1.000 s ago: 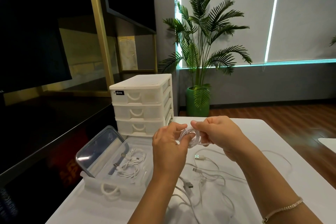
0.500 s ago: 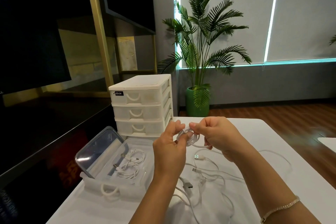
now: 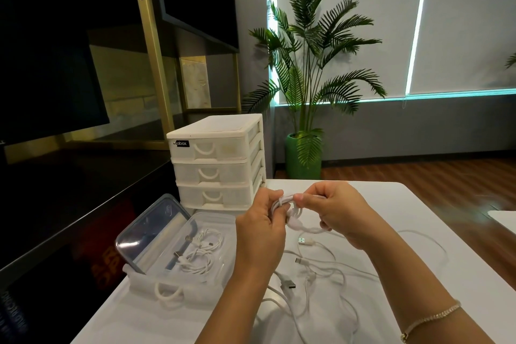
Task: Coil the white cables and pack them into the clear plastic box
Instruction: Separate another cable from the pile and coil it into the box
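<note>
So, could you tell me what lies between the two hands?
In the head view, a coiled white cable spans the gap, pinched by the left hand and the right hand.

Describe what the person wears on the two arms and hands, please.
Both forearms are bare, with no sleeves in view. The right wrist carries a thin gold-coloured chain bracelet. The left hand and the right hand show no gloves; rings cannot be made out.
</note>
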{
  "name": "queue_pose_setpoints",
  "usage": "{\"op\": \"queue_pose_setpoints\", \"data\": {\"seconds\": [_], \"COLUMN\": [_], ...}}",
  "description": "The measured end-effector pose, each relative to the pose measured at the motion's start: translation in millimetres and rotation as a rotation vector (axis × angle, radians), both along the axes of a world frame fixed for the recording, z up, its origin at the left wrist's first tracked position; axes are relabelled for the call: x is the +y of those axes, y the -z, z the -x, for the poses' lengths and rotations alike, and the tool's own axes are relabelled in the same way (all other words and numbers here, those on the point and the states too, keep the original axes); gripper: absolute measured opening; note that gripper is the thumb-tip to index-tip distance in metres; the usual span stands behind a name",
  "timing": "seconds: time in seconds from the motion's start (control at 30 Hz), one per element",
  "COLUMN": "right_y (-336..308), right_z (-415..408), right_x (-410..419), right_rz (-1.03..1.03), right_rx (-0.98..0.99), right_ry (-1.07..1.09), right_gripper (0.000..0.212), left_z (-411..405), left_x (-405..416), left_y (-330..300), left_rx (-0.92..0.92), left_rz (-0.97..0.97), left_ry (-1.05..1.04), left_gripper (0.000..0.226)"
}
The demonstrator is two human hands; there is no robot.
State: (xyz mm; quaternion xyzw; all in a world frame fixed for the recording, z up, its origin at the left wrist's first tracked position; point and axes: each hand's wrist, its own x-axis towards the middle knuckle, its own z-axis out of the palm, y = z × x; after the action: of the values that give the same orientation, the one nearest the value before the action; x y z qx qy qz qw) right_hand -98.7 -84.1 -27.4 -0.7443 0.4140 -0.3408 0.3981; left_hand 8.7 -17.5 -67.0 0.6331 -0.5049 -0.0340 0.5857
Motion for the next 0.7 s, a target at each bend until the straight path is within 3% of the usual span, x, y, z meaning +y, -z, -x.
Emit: {"op": "queue_pose_setpoints", "data": {"seconds": [0.37, 0.7], "right_y": [-0.4, -2.5], "right_z": [-0.3, -2.4], "right_x": [-4.2, -0.5], "right_rz": [0.142, 0.187], "right_rx": [0.137, 0.138], "right_ry": [0.101, 0.074], "right_gripper": [0.019, 0.017], "left_z": [-1.5, -6.4], "left_x": [2.2, 1.4], "left_y": [-2.7, -4.8], "left_rx": [-0.141, -0.028], "left_rz": [-0.078, -0.189], "left_ry": [-0.019, 0.038], "left_gripper": [0.010, 0.014]}}
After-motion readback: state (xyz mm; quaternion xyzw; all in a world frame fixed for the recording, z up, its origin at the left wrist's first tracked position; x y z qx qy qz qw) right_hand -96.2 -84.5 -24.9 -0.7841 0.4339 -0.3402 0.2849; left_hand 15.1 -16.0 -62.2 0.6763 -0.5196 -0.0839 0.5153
